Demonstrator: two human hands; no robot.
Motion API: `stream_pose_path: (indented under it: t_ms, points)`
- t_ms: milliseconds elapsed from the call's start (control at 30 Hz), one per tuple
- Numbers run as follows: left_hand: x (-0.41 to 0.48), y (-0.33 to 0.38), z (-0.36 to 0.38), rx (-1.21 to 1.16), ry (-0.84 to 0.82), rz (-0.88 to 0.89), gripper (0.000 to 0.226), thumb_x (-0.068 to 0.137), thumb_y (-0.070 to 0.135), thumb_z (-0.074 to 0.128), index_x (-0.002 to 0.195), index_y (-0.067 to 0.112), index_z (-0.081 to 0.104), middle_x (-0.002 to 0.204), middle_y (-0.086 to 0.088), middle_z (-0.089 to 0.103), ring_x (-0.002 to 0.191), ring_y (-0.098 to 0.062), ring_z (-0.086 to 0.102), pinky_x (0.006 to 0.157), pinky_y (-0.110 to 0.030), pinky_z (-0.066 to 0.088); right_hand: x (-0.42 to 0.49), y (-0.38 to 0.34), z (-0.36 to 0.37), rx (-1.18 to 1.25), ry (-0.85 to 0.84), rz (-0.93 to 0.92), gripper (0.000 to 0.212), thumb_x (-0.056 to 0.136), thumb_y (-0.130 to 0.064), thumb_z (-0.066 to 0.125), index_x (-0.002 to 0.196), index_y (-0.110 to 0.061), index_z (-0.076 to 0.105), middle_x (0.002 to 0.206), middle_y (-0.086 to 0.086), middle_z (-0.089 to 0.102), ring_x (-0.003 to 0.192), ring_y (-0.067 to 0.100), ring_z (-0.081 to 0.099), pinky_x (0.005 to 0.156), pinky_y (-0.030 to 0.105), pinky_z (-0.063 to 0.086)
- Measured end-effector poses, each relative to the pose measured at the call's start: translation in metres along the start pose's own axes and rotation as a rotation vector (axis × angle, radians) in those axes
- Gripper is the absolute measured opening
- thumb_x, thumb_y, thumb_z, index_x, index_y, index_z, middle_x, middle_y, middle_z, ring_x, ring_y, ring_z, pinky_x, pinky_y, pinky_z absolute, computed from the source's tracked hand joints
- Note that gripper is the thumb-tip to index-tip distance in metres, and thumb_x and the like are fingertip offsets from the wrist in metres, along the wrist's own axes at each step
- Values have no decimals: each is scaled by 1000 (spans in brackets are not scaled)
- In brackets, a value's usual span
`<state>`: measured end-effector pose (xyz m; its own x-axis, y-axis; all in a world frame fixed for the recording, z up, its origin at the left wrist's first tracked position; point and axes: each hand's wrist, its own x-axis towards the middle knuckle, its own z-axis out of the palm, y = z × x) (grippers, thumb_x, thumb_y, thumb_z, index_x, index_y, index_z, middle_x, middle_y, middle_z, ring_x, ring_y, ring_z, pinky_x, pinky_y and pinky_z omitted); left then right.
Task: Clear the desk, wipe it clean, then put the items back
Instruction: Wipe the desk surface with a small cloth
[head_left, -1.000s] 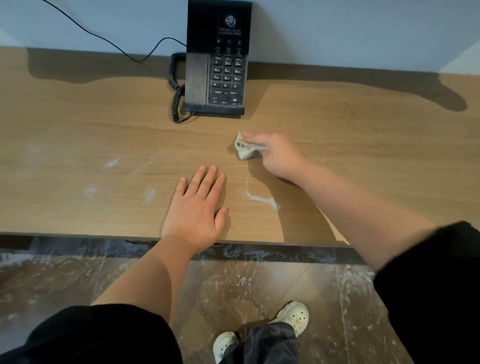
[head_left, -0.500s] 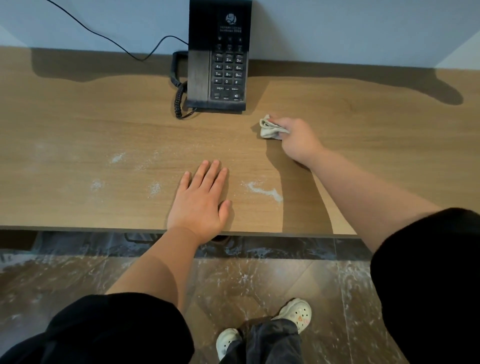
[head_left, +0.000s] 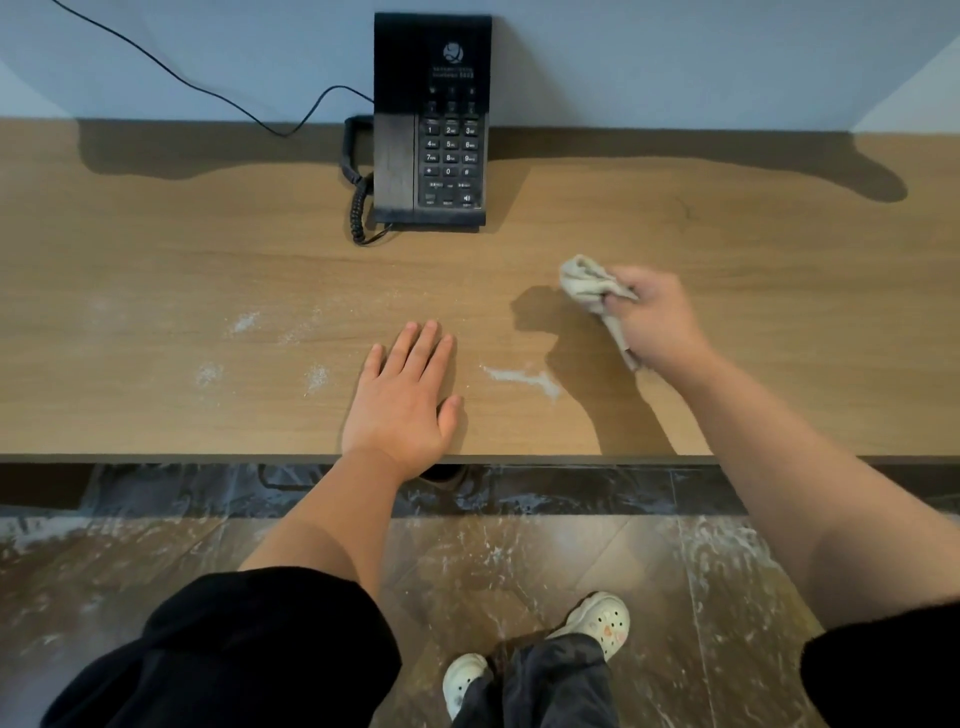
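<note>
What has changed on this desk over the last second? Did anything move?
The right hand, gripping the cloth, swept rightward across the desk, away from the phone. Nothing was picked up or let go. The left hand stayed flat near the front edge, the phone did not move, and the white dust streak and patches remain.

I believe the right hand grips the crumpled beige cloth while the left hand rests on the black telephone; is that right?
Not quite: the head view shows the left hand lying flat on the wooden desk, apart from the black telephone. The right hand does grip the crumpled beige cloth.
</note>
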<state>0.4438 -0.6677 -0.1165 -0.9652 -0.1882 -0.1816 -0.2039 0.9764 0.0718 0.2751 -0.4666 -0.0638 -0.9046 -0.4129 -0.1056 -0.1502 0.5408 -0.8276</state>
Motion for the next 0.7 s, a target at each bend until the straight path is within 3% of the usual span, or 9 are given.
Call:
stream_pose_path:
  t_ms: [67,133,200,267,333,467,533,600,700]
  points:
    - [0,0,0,3,-4,2,68,95,49,9,156,20,-2,164,0,-9,151,-19,-12,122,-43,-2,-4,21,-11,-59,197,144,32,93,6,46,111,-13,64,90,1,60,83,15,55,73,27,40]
    - [0,0,0,6,-8,1,66,99,45,16,156,20,-4,164,0,-11,150,-19,-13,123,-43,-3,-23,33,2,-166,249,286,47,93,7,42,133,-15,54,106,-1,56,95,17,53,80,30,44]
    - [0,0,0,6,0,2,66,99,45,18,156,20,-3,164,0,-10,150,-19,-12,122,-43,-2,-46,30,23,-275,278,257,58,89,11,43,142,-15,44,129,3,55,116,25,52,99,39,46]
    - [0,0,0,3,2,5,65,100,44,19,157,19,-2,164,-1,-9,151,-19,-11,122,-44,-2,-58,24,46,-289,289,203,61,86,13,46,143,-11,42,146,7,44,135,26,39,113,43,34]
    - [-1,0,1,9,2,2,65,100,44,18,156,19,-2,164,0,-9,151,-19,-11,122,-44,-2,-63,16,69,-275,286,173,61,85,10,51,142,-10,42,150,6,39,141,24,30,117,44,26]
    - [0,-1,2,-3,17,4,65,101,43,20,157,19,-2,164,0,-9,151,-19,-11,122,-43,-2,-70,0,102,-237,283,113,62,84,11,53,142,-9,42,149,5,41,142,21,29,119,42,21]
    - [0,-2,3,-12,15,6,65,101,41,22,157,19,-1,164,0,-10,151,-18,-11,122,-43,-3,-71,-5,108,-180,266,78,61,84,12,50,140,-11,45,145,4,46,139,19,34,117,42,23]
    - [0,-3,2,-21,15,18,66,101,40,24,157,17,-2,164,-1,-11,150,-18,-12,122,-43,-3,-75,-12,106,-43,181,77,54,89,8,48,137,-15,50,133,2,56,126,19,48,109,40,37]
    - [-2,-7,-1,-62,42,48,66,102,38,27,156,17,-3,163,-1,-13,150,-16,-14,121,-42,-6,-69,-22,80,176,91,182,37,98,-4,43,131,-17,55,111,-3,60,95,9,56,76,13,49]
